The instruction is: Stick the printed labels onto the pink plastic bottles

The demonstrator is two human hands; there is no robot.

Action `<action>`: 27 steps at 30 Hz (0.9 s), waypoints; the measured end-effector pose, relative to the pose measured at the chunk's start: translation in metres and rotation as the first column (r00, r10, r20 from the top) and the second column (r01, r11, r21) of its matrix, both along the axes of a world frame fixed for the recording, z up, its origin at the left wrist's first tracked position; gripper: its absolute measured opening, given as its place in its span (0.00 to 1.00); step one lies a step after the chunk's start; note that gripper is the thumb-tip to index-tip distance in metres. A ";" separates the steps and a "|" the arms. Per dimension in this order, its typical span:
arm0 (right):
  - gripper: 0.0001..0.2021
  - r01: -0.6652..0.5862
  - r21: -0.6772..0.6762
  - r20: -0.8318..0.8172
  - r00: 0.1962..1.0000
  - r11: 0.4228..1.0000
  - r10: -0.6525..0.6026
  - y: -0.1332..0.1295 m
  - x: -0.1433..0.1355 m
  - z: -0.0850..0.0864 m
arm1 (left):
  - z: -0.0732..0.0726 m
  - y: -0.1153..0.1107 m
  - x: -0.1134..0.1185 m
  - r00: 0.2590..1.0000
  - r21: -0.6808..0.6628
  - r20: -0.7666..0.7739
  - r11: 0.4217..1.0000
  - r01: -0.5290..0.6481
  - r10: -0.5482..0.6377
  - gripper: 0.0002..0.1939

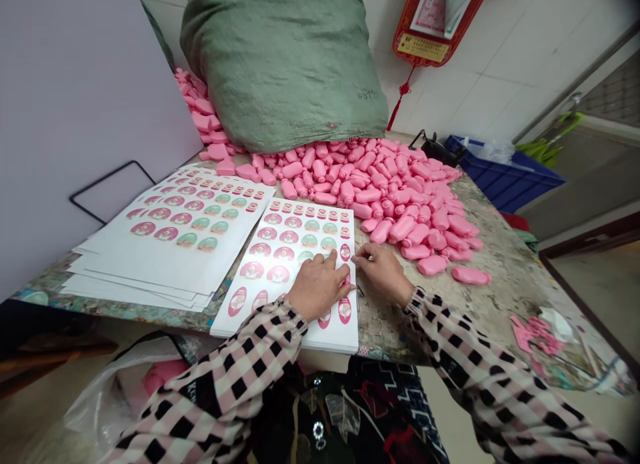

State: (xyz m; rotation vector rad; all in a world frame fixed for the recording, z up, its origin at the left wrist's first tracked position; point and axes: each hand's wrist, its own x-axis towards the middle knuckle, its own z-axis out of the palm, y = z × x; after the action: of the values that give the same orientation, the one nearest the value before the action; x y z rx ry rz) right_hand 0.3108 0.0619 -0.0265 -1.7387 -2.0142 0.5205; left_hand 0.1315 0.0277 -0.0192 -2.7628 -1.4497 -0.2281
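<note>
Under my left hand lies a stack of sticker sheets, printed with pink and green labels in rows. That hand rests on the top sheet with its fingers stretched out towards the right edge. My right hand is at the same edge, thumb and forefinger pinched together beside a pink oval sticker. What sits between those fingertips, if anything, is too small to make out. Beyond both hands spreads a large heap of small pink plastic bottles.
More sticker sheets lie fanned out on the left. A big green sack stands behind the bottles. To the right are a blue crate and pink scraps on the worn table. A pale panel rises at left.
</note>
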 end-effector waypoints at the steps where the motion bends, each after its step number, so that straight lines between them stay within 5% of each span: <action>1: 0.07 0.013 -0.027 -0.008 1.000 1.000 -0.013 0.000 0.000 0.001 | 0.000 0.000 0.000 1.000 0.000 0.000 1.000 -0.001 0.001 0.22; 6: 0.07 0.003 0.026 0.040 0.999 1.000 -0.004 0.000 -0.002 0.003 | -0.003 0.001 0.000 1.000 0.019 0.006 1.000 0.012 -0.012 0.22; 12: 0.09 0.067 -0.174 -0.260 0.959 0.982 -0.112 0.006 0.000 -0.008 | -0.004 0.001 -0.001 1.000 0.026 0.004 0.999 0.025 -0.025 0.22; 18: 0.11 0.081 -0.171 -0.307 0.943 0.982 -0.131 0.003 -0.001 -0.015 | -0.004 0.001 0.000 1.000 0.017 0.005 1.000 0.022 -0.022 0.22; 27: 0.08 0.114 0.032 -0.006 0.993 0.993 -0.114 0.000 -0.003 -0.003 | -0.005 0.001 -0.001 0.999 0.024 0.042 0.999 0.023 -0.024 0.22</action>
State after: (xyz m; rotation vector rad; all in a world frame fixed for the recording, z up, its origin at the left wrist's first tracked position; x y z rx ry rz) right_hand 0.3074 0.0614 -0.0296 -1.8192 -1.8961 0.4513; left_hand 0.1306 0.0284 -0.0238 -2.7741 -1.4146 -0.3033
